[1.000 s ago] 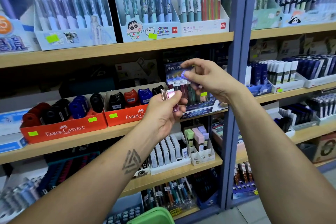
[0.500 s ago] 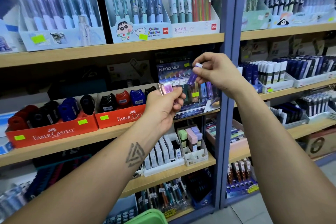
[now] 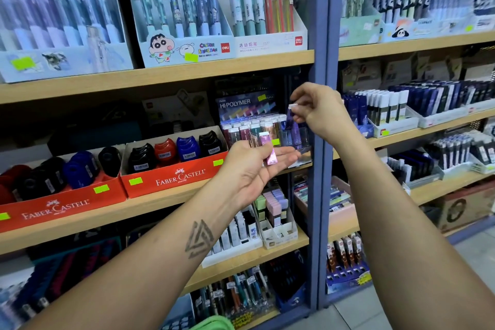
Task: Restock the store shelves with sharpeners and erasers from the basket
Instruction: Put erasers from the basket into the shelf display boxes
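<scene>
My right hand (image 3: 322,112) pinches a purple eraser (image 3: 290,118) by its white top and holds it upright at the right end of the Hi-Polymer eraser display (image 3: 249,112) on the middle shelf. My left hand (image 3: 251,171) is below and to the left, palm up, fingers loosely curled around a pink eraser (image 3: 269,151) and another one beside it. Red Faber-Castell boxes (image 3: 174,177) of black, red and blue sharpeners (image 3: 184,149) stand to the left on the same shelf. A green basket rim (image 3: 214,324) shows at the bottom edge.
A blue steel upright (image 3: 321,128) divides the shelving just right of the eraser display. Pen displays (image 3: 187,8) fill the top shelf. White eraser trays (image 3: 273,220) sit on the shelf below. More boxed stationery (image 3: 396,110) fills the right bay.
My right hand has carried the purple eraser to the right, to the right end of the display. My left hand has opened its palm upward with the pink eraser lying in it.
</scene>
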`<state>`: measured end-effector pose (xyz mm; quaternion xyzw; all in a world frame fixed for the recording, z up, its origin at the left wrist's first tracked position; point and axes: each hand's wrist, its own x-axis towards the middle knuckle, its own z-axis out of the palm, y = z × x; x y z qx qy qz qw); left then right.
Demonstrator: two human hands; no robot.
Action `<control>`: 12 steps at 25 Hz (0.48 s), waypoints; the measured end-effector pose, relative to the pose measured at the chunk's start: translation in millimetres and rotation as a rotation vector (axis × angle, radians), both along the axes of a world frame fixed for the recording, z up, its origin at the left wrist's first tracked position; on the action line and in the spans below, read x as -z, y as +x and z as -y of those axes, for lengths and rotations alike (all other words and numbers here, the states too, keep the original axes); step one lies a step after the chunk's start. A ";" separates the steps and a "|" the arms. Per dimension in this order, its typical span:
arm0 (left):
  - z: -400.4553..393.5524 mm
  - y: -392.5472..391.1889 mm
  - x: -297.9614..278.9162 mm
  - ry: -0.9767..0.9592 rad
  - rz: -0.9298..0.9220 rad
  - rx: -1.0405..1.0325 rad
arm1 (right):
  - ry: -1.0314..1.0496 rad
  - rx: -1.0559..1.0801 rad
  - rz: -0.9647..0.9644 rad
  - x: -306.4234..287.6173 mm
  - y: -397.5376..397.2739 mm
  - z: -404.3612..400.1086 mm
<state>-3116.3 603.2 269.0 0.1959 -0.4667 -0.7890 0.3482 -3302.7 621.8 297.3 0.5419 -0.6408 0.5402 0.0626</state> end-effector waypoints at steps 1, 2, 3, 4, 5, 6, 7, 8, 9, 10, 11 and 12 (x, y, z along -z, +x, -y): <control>-0.1 0.8 -0.2 -0.009 0.017 -0.009 | -0.006 -0.007 0.001 -0.5 0.3 0.8; -0.2 1.8 0.2 -0.012 0.032 -0.018 | -0.001 -0.009 -0.003 -1.0 1.2 1.2; -0.4 2.7 0.7 -0.011 0.044 -0.025 | 0.010 -0.006 -0.011 -1.1 1.6 1.9; 0.0 3.6 1.4 -0.012 0.059 -0.029 | 0.018 0.003 -0.017 -1.0 1.8 2.7; 0.1 4.0 2.1 -0.019 0.081 -0.030 | 0.019 0.019 -0.023 -0.6 0.6 3.9; 0.6 4.6 3.0 -0.030 0.107 -0.031 | 0.019 0.038 -0.036 -0.4 -0.6 4.8; 0.4 5.3 3.7 -0.035 0.127 -0.034 | 0.023 0.059 -0.053 0.0 -2.0 5.8; 0.6 6.1 4.4 -0.031 0.141 -0.041 | 0.030 0.075 -0.063 0.2 -2.0 6.3; 1.0 6.9 5.0 -0.024 0.146 -0.048 | 0.033 0.081 -0.057 0.5 -1.1 7.0; 1.4 7.7 5.8 -0.018 0.144 -0.052 | 0.025 0.079 -0.037 0.6 0.2 7.1; 1.8 8.2 6.4 -0.014 0.139 -0.055 | -0.003 0.081 -0.006 0.2 1.0 6.7; 1.7 8.5 6.8 -0.010 0.135 -0.055 | -0.049 0.095 0.026 -0.8 0.8 5.8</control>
